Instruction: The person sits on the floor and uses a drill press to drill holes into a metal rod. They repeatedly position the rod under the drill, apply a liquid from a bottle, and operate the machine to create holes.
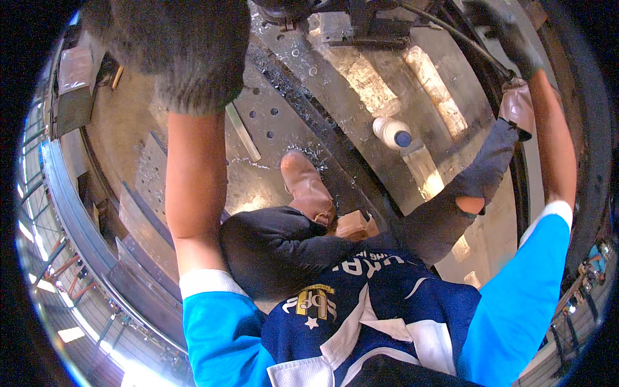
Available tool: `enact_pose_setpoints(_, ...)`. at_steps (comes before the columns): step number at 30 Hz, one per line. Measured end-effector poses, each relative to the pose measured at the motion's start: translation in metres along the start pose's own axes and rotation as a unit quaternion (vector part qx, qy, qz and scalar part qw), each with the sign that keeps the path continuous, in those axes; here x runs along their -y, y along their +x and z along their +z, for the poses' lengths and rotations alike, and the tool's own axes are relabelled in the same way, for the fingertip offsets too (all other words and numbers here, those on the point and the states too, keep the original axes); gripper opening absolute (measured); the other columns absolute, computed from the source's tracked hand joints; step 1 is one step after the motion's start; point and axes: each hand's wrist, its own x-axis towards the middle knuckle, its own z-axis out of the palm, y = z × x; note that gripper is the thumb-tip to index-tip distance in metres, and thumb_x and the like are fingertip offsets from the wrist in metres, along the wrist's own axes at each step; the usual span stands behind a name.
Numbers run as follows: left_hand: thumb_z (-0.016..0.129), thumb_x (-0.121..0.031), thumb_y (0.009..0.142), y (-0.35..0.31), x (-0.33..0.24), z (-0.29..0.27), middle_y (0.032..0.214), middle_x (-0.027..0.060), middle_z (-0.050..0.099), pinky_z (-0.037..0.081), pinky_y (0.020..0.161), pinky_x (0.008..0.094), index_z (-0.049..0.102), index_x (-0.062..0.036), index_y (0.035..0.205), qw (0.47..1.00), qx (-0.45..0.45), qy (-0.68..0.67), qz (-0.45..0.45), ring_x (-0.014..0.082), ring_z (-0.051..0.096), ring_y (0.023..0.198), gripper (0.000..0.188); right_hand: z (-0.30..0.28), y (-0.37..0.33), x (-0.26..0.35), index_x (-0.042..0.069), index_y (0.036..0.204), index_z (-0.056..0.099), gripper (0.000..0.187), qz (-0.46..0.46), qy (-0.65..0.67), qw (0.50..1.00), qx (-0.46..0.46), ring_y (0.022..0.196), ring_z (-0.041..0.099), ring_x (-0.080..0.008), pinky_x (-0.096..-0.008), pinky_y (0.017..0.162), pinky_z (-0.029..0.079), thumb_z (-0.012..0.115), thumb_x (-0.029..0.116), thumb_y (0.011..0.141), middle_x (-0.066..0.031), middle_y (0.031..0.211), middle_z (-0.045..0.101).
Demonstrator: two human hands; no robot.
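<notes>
My left hand (187, 58), in a dark grey knitted glove, is raised large at the upper left; its fingers are hidden beyond the back of the glove. At the upper right my right hand (512, 42), also gloved, is stretched far out and smeared by motion, so I cannot make out its grip. A thin dark rod or cable (461, 40) runs just beside it. Between the hands, at the top edge, stands a dark machine with a block-like base (364, 32), partly cut off. Below lies a steel plate (264, 151) with round holes and scattered metal shavings.
A white bottle with a blue cap (391, 132) lies near the middle. My brown boots (306, 184) rest on the metal, beside a small wooden block (354, 226). Long steel beams (106, 258) curve along the left; a grey box (74, 100) stands at far left.
</notes>
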Motion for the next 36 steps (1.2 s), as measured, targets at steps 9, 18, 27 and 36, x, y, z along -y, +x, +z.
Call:
enact_pose_setpoints(9, 0.053, -0.006, 0.103, -0.015, 0.025, -0.028, 0.109, 0.0129, 0.061, 0.047, 0.083, 0.0338, 0.052, 0.0025, 0.134, 0.950, 0.021, 0.304, 0.066, 0.0228, 0.062, 0.094, 0.033, 0.046, 0.137, 0.046, 0.015, 0.138, 0.064, 0.050, -0.021, -0.159, 0.987, 0.023, 0.112, 0.067, -0.0195, -0.0397, 0.091, 0.052, 0.046, 0.049, 0.107, -0.0058, 0.128, 0.070)
enact_pose_setpoints(18, 0.053, -0.017, 0.104, -0.038, 0.051, -0.049, 0.131, 0.0123, 0.053, 0.032, 0.104, 0.0383, 0.049, 0.0003, 0.139, 0.898, 0.035, 0.437, 0.042, 0.0267, 0.050, 0.119, 0.039, 0.033, 0.152, 0.026, 0.017, 0.139, 0.064, 0.049, 0.050, -0.086, 0.993, 0.069, 0.114, 0.067, -0.0188, -0.0409, 0.092, 0.053, 0.045, 0.048, 0.107, -0.0038, 0.129, 0.070)
enact_pose_setpoints(27, 0.048, -0.009, 0.108, -0.010, 0.019, -0.013, 0.087, 0.0082, 0.064, 0.055, 0.070, 0.0291, 0.056, 0.0036, 0.123, 0.990, -0.027, 0.138, 0.007, 0.0182, 0.068, 0.079, 0.021, -0.026, 0.114, -0.005, 0.018, 0.139, 0.064, 0.048, 0.185, 0.112, 0.976, -0.007, 0.116, 0.066, -0.0182, -0.0421, 0.093, 0.053, 0.045, 0.048, 0.107, -0.0018, 0.130, 0.071)
enact_pose_setpoints(36, 0.050, -0.030, 0.111, -0.026, 0.033, -0.035, 0.093, 0.0038, 0.067, 0.052, 0.079, 0.0273, 0.061, -0.0025, 0.119, 0.948, -0.016, -0.253, -0.192, 0.0118, 0.063, 0.085, 0.030, -0.055, 0.017, 0.174, 0.013, 0.132, 0.067, 0.037, -0.299, -0.154, 0.873, -0.353, 0.109, 0.067, -0.0192, -0.0332, 0.093, 0.053, 0.051, 0.034, 0.105, -0.0058, 0.123, 0.072)
